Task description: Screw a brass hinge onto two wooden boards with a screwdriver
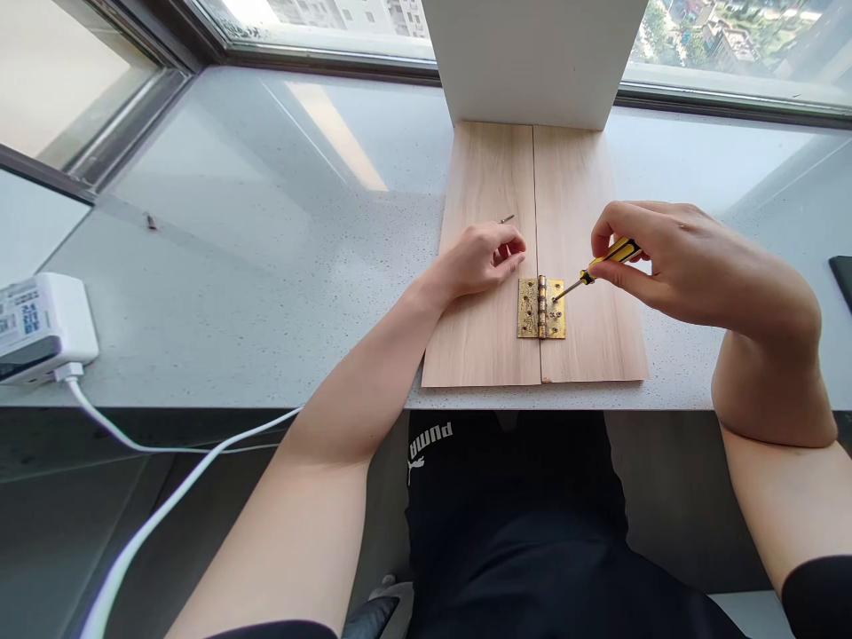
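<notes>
A brass-coloured hinge [541, 308] lies unfolded across the seam of two light wooden boards [483, 346], one leaf on each. In my right hand [672, 253] is a yellow and black screwdriver [612, 257], tilted, its tip at the hinge's right leaf. My left hand [483, 256] rests on the left board just beyond the hinge. Its fingers are curled with thumb and index finger close together; what they hold, if anything, I cannot make out. A small thin metal piece [507, 218] shows just behind the left knuckles.
A white upright block [532, 62] stands at the boards' far end, by the windows. On the left of the speckled white counter [266, 266] is a white power adapter [67, 324], its white cable [146, 515] hanging past the front edge. A dark object [842, 277] lies far right.
</notes>
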Demonstrator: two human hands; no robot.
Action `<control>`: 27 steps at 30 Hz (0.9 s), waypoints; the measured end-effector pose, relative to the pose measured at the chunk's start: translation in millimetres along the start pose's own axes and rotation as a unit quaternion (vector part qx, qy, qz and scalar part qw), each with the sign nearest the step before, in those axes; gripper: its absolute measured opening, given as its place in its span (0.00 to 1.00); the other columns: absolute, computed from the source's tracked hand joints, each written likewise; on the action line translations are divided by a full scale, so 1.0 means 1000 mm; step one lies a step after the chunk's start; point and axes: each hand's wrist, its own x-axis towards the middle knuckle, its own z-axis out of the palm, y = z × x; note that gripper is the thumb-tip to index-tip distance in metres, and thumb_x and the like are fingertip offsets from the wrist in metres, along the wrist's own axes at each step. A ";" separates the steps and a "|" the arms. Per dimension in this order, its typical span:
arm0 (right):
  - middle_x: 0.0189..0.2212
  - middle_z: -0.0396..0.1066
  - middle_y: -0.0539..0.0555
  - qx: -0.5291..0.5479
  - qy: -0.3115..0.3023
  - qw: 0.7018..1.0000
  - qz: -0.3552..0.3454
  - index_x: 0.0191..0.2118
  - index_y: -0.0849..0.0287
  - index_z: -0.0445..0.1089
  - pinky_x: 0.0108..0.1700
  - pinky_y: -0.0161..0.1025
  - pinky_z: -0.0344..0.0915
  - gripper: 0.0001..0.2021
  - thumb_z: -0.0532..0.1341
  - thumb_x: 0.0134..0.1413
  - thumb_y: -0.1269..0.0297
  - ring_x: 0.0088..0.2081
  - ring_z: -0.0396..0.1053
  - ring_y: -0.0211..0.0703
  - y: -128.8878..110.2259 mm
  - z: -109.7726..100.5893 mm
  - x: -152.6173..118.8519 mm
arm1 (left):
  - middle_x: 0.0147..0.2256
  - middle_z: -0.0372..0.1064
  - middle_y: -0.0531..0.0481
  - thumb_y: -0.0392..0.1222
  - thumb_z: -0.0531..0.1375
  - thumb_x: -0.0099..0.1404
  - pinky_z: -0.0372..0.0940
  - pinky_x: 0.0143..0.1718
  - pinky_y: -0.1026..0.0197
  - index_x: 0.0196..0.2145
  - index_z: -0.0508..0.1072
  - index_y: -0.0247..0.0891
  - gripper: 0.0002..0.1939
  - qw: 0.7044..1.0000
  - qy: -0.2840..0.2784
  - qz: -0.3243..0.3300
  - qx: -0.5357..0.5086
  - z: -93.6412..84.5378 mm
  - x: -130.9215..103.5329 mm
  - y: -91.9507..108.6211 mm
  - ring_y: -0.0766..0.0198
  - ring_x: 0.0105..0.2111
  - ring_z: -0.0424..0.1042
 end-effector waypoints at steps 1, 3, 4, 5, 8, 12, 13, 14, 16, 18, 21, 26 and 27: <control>0.43 0.81 0.57 0.000 0.002 1.000 -0.006 0.49 0.51 0.72 0.45 0.51 0.66 0.06 0.65 0.77 0.57 0.40 0.75 0.55 0.000 0.000 -0.001 | 0.43 0.84 0.43 0.30 0.68 0.78 0.81 0.49 0.52 0.47 0.84 0.37 0.06 1.000 0.001 0.002 -0.001 0.000 0.000 0.000 0.54 0.43 0.84; 0.43 0.82 0.60 -0.004 0.016 1.000 0.011 0.51 0.52 0.73 0.45 0.52 0.66 0.09 0.64 0.79 0.53 0.41 0.76 0.57 -0.001 0.003 -0.003 | 0.42 0.83 0.43 0.30 0.68 0.78 0.81 0.48 0.52 0.47 0.84 0.37 0.06 1.000 0.003 0.004 0.000 0.000 0.000 -0.001 0.55 0.42 0.84; 0.41 0.81 0.60 -0.010 0.029 0.999 0.033 0.51 0.53 0.73 0.44 0.52 0.65 0.12 0.63 0.81 0.50 0.39 0.76 0.57 -0.003 0.005 -0.002 | 0.42 0.83 0.43 0.30 0.68 0.78 0.81 0.48 0.52 0.47 0.84 0.37 0.06 1.000 0.002 0.003 0.001 0.000 0.000 -0.001 0.55 0.42 0.84; 0.37 0.80 0.59 -0.021 0.043 0.997 0.060 0.49 0.53 0.74 0.43 0.52 0.64 0.16 0.61 0.84 0.45 0.37 0.74 0.56 -0.004 0.007 -0.002 | 0.42 0.83 0.43 0.30 0.68 0.79 0.81 0.48 0.52 0.47 0.84 0.37 0.06 1.000 0.001 0.002 0.002 -0.001 0.000 0.000 0.55 0.42 0.84; 0.24 0.68 0.53 -0.067 0.065 0.989 0.118 0.41 0.51 0.73 0.40 0.51 0.58 0.24 0.55 0.87 0.40 0.28 0.63 0.50 -0.007 0.010 0.002 | 0.42 0.83 0.43 0.31 0.68 0.79 0.81 0.48 0.52 0.48 0.84 0.37 0.05 1.000 -0.003 -0.002 0.005 -0.001 -0.001 0.000 0.55 0.43 0.84; 0.24 0.68 0.53 -0.083 0.038 0.988 0.121 0.37 0.51 0.71 0.41 0.52 0.56 0.20 0.57 0.86 0.51 0.28 0.59 0.48 -0.009 0.006 0.005 | 0.42 0.83 0.43 0.31 0.68 0.79 0.81 0.48 0.52 0.48 0.84 0.37 0.05 1.000 0.000 0.005 0.001 0.000 -0.001 -0.002 0.54 0.43 0.84; 0.26 0.71 0.54 -0.073 0.023 0.990 0.118 0.39 0.51 0.72 0.41 0.52 0.57 0.18 0.57 0.86 0.54 0.28 0.60 0.49 -0.010 0.004 0.005 | 0.42 0.83 0.43 0.31 0.68 0.79 0.81 0.48 0.52 0.48 0.84 0.37 0.05 1.000 0.002 0.009 -0.001 0.001 -0.001 -0.003 0.54 0.42 0.84; 0.28 0.75 0.55 -0.061 0.009 0.992 0.111 0.40 0.52 0.72 0.41 0.52 0.58 0.16 0.57 0.85 0.56 0.30 0.63 0.49 -0.010 0.002 0.005 | 0.42 0.83 0.44 0.31 0.68 0.79 0.80 0.48 0.52 0.47 0.84 0.37 0.05 1.000 0.004 0.012 -0.001 0.001 -0.001 -0.004 0.54 0.42 0.84; 0.32 0.80 0.56 -0.045 -0.009 0.994 0.097 0.43 0.53 0.74 0.42 0.52 0.61 0.12 0.58 0.83 0.58 0.32 0.69 0.50 -0.010 -0.002 0.004 | 0.42 0.83 0.44 0.31 0.68 0.79 0.80 0.48 0.52 0.47 0.84 0.37 0.05 1.000 0.007 0.014 -0.001 0.001 -0.001 -0.005 0.54 0.42 0.84; 0.33 0.81 0.56 -0.044 -0.015 0.995 0.093 0.44 0.53 0.75 0.43 0.52 0.63 0.09 0.59 0.80 0.61 0.34 0.73 0.52 -0.009 -0.004 0.002 | 0.42 0.83 0.44 0.31 0.68 0.79 0.80 0.48 0.53 0.47 0.84 0.37 0.05 1.000 0.007 0.014 0.000 0.001 -0.001 -0.005 0.55 0.42 0.84; 0.34 0.82 0.56 -0.037 -0.006 0.995 0.096 0.48 0.52 0.75 0.44 0.53 0.65 0.06 0.61 0.79 0.62 0.36 0.76 0.54 -0.006 -0.002 0.001 | 0.42 0.83 0.44 0.31 0.67 0.78 0.81 0.47 0.53 0.47 0.84 0.37 0.05 1.000 0.005 0.012 0.000 0.001 -0.001 -0.005 0.55 0.42 0.84; 0.29 0.75 0.56 -0.051 0.050 0.988 0.136 0.46 0.52 0.76 0.41 0.52 0.59 0.16 0.58 0.85 0.49 0.31 0.67 0.53 -0.007 0.007 0.006 | 0.42 0.83 0.44 0.32 0.67 0.79 0.81 0.47 0.52 0.48 0.84 0.37 0.05 1.000 0.003 0.001 0.000 0.000 -0.001 -0.002 0.54 0.42 0.84; 0.26 0.71 0.54 -0.062 0.054 0.985 0.150 0.43 0.52 0.76 0.40 0.52 0.58 0.18 0.57 0.86 0.49 0.29 0.64 0.52 -0.008 0.008 0.008 | 0.42 0.83 0.44 0.32 0.67 0.79 0.81 0.47 0.52 0.48 0.84 0.37 0.05 1.000 0.004 0.001 -0.001 0.000 -0.001 -0.002 0.54 0.42 0.84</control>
